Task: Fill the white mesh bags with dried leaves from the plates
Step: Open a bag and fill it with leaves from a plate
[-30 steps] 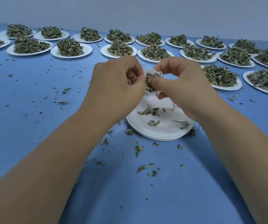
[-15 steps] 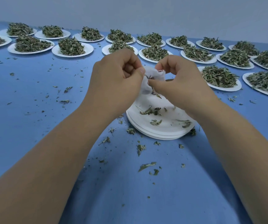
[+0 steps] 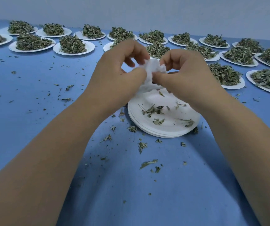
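the grip of the left hand and the right hand is closed, pinching the crumpled white mesh bag just above a stack of round white plates bearing a few leaf scraps. heaped plates of dried leaves line the blue counter, crumbs scattered.

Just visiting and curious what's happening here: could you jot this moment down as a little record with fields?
left hand: fingers pinch the white mesh bag
right hand: pinches the same bag from the other side
bag position: held over the near plate stack
stack top: only a few leaf scraps
far plates: rows heaped with dried leaves
table: blue, strewn with leaf crumbs
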### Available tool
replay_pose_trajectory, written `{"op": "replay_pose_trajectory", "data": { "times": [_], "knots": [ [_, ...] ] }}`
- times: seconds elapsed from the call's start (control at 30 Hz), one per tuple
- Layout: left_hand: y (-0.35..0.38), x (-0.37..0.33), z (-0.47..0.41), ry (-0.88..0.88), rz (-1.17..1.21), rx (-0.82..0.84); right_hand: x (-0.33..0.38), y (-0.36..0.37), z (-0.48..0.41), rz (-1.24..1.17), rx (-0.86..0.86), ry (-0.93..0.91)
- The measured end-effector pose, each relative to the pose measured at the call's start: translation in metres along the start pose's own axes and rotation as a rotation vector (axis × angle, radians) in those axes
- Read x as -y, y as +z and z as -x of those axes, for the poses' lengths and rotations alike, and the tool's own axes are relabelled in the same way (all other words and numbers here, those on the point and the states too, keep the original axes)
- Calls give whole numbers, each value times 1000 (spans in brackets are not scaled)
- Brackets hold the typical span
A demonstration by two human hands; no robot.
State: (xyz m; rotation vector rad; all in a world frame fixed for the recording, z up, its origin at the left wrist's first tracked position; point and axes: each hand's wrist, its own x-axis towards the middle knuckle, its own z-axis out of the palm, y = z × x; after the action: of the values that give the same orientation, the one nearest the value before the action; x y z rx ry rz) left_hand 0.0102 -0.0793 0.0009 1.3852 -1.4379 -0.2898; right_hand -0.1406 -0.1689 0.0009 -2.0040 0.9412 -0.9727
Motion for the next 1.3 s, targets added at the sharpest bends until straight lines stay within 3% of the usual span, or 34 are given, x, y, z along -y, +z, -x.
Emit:
{"op": "replay_pose_trajectory", "data": {
  "times": [0.2,0.27,0.33,0.43,0.5,0.57,0.63,0.7,0.83,1.1,1.3],
  "knots": [
    [-21,24,-5,-70,-96,396,10,-2,-14,-371,199,45],
    [-17,29,-4,-93,-90,361,10,1,-16,-520,260,113],
    [-13,35,-6,-114,-127,216,10,1,-16,-537,282,150],
    [-11,40,-8,-142,-239,94,8,-10,-5,-282,123,137],
    [-9,40,-10,-154,-293,73,6,-21,14,112,54,78],
    [-1,40,-10,-136,-347,76,5,-26,38,474,180,34],
    [12,39,-8,-82,-449,123,3,-19,58,640,377,61],
    [21,40,-5,-32,-510,170,-2,-6,64,681,434,50],
    [21,48,-4,-80,-510,135,-3,13,57,683,311,-46],
    [19,51,-4,-90,-526,123,-6,-5,59,420,166,-106],
    [19,50,-3,-85,-543,135,-3,-11,63,620,562,-194]
  ]
}}
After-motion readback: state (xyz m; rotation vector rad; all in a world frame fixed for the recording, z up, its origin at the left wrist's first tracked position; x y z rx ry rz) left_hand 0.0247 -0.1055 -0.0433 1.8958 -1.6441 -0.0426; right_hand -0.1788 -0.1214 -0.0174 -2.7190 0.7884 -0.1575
